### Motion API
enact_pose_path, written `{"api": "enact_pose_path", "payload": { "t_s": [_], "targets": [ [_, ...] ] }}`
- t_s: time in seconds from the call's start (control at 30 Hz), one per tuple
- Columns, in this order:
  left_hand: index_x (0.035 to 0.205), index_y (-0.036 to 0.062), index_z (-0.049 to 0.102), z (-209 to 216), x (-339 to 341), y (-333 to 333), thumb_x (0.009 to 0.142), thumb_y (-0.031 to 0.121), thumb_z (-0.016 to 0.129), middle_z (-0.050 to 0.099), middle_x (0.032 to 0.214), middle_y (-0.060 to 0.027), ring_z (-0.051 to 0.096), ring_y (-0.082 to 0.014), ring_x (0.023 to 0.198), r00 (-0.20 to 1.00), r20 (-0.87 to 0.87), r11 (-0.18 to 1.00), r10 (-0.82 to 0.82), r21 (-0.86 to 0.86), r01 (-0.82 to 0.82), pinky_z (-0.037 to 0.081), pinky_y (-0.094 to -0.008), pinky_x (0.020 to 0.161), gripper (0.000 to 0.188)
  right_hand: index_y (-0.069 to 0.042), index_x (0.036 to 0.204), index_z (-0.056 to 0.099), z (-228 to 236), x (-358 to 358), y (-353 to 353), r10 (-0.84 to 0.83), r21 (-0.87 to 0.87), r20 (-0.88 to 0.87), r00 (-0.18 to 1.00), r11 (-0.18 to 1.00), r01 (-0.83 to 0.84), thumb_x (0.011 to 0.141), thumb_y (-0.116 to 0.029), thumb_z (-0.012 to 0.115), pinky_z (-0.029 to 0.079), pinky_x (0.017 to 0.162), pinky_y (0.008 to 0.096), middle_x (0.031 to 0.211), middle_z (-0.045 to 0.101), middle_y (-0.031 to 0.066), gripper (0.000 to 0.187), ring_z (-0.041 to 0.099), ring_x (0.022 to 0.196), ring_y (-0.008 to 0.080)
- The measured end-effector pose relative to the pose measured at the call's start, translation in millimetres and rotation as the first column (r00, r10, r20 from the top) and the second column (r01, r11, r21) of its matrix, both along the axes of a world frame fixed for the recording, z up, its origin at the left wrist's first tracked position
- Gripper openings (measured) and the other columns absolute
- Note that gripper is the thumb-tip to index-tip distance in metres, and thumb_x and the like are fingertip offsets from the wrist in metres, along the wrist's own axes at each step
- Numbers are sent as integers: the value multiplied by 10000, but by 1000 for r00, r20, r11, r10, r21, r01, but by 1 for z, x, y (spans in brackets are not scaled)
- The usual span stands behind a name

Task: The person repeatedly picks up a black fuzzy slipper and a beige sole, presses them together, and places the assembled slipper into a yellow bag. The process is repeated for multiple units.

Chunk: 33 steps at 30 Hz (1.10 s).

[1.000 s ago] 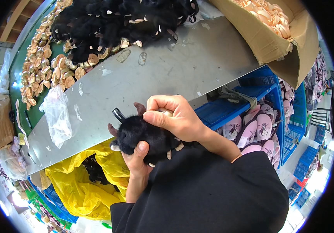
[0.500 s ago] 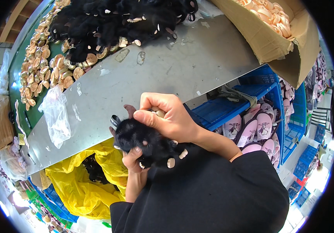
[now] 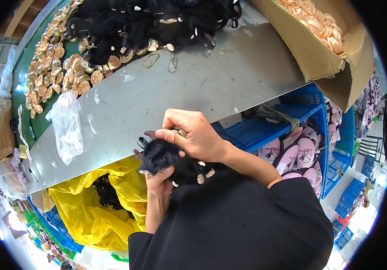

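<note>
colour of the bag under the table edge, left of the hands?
Yellow bag, seen in the head view.

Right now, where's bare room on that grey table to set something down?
Free: the middle band of the grey table, between the clear plastic bag and the cardboard box, just above both hands. Crowded: the far edge, under the black fluffy pile and tan round pieces.

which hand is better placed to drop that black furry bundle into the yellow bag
Left, probably. The left hand cups the black furry bundle from below, right beside the yellow bag. The right hand lies on top, farther from the bag.
</note>
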State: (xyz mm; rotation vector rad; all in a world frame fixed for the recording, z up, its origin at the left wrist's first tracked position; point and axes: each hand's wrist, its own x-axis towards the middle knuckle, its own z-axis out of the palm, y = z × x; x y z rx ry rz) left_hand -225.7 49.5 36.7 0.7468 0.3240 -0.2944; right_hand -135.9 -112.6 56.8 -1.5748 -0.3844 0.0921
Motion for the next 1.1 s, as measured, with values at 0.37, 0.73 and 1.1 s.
{"api": "enact_pose_path", "payload": {
  "t_s": [0.37,0.73,1.1],
  "targets": [
    [1438,-45,446,49,35,-26,932,64,680,513,1503,-161,620,-248,1222,978,60,950,201,233,-210,501,-384,1050,568,-32,1146,522,-5,-6,-8,-104,220,-140,985,966,134,963,-155,681,541,821,298,996,618,72,272,647,911,132],
    [1482,8,398,31,33,-15,1062,144,537,535,1468,-172,560,-294,1304,972,126,917,197,326,-229,497,-395,1056,462,-46,1226,414,25,-19,-25,263,437,-489,832,899,-27,1090,-273,496,527,537,214,884,664,83,277,657,707,88],
    [1511,30,360,40,36,-21,1050,112,537,509,1497,-141,548,-272,1323,952,149,922,267,246,-297,504,-395,1065,500,-44,1122,631,17,-24,-22,-8,226,-207,978,972,56,975,-48,653,475,693,189,911,634,-10,149,572,791,26]
  ]
}}
